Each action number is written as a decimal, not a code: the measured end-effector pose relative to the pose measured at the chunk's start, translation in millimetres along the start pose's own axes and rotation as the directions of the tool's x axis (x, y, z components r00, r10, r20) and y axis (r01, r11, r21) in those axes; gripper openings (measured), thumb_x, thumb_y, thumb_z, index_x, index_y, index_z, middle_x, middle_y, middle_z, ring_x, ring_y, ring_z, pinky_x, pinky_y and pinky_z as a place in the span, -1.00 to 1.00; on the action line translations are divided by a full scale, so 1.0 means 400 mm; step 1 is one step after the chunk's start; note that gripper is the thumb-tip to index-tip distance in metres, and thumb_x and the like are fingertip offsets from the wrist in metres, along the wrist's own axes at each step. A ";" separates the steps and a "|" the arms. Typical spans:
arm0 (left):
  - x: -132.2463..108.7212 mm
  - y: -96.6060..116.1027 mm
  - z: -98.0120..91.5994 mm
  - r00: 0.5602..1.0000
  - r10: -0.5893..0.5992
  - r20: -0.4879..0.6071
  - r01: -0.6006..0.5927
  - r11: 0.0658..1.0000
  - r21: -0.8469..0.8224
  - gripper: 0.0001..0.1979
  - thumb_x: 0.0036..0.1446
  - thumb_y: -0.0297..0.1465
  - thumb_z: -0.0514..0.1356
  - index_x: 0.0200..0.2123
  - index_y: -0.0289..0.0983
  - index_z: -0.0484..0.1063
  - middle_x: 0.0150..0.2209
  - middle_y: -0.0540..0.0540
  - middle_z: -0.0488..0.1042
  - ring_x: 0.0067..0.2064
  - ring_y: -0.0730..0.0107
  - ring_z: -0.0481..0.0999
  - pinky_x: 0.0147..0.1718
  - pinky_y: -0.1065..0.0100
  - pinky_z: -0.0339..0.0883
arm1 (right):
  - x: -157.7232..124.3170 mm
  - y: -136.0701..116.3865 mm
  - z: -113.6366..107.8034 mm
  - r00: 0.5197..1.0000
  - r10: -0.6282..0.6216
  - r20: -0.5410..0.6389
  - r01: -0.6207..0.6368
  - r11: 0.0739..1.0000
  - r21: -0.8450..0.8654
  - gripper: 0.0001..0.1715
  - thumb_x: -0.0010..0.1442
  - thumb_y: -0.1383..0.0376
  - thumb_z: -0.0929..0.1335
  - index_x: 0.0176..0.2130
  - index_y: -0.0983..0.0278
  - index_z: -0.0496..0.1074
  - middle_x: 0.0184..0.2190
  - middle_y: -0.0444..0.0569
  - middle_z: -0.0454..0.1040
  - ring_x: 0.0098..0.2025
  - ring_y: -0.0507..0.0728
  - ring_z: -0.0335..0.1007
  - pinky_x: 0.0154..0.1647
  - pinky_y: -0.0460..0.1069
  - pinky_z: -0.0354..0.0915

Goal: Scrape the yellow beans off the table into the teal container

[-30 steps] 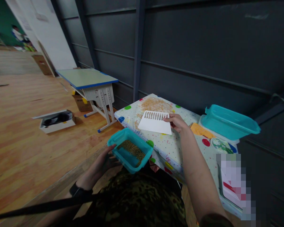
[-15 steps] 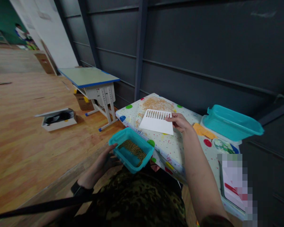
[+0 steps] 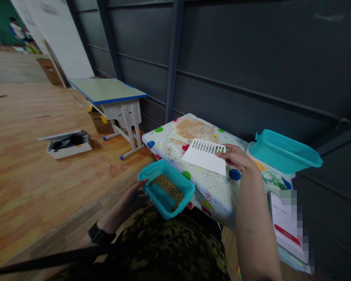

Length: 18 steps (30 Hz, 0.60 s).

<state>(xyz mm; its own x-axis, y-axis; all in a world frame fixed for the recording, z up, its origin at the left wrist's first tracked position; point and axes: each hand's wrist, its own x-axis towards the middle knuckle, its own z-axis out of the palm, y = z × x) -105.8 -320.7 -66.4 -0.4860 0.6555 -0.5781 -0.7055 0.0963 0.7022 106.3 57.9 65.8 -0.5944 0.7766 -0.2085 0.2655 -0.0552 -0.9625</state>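
Head view, single camera. The left hand (image 3: 133, 200), lower centre of the frame, cups a small teal tub (image 3: 160, 195) from beneath, fingers curled round its near wall and the thumb at the rim; the tub hangs just off the table's near edge, tilted a little, with dark green-brown beans (image 3: 169, 187) banked along one side. The right hand (image 3: 236, 157), centre right, pinches the right edge of a white scraper (image 3: 206, 158) between thumb and fingertips; the slotted comb edge points away from the person, and the blade is above the spotted tablecloth (image 3: 213, 187), contact not certain. Pale grains (image 3: 193, 129) lie scattered at the table's far end, well apart from the tub. A second, larger teal tub (image 3: 283, 151) sits at the right end. Judgement: for a clean sweep, the blade wants laying flat on the cloth, a slow pull toward the near edge, and the tub rim tucked against and below that edge so nothing bounces past. Writing: a red-banded sheet (image 3: 283, 222) at lower right is partly pixelated, nothing legible; cloth squiggles are only decoration.
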 end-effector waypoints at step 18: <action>0.067 -0.035 -0.038 0.999 0.005 0.033 -0.005 1.000 0.019 -0.37 0.02 0.05 0.67 -0.07 -0.27 0.65 -0.23 -0.13 0.72 -0.27 0.10 0.76 -0.32 0.13 0.76 | -0.323 0.167 0.111 0.896 -0.223 -0.384 0.213 0.975 -0.069 -0.02 -0.07 -0.28 0.72 0.13 0.22 0.66 -0.24 0.12 0.79 -0.33 0.35 0.69 -0.42 0.12 0.53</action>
<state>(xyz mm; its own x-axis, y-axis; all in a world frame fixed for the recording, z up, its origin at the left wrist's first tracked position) -116.7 -315.8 -98.1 -0.4720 0.6804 -0.5606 -0.6931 0.1066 0.7129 167.2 -74.1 20.8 -0.3009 0.9490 0.0944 0.1843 0.1549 -0.9706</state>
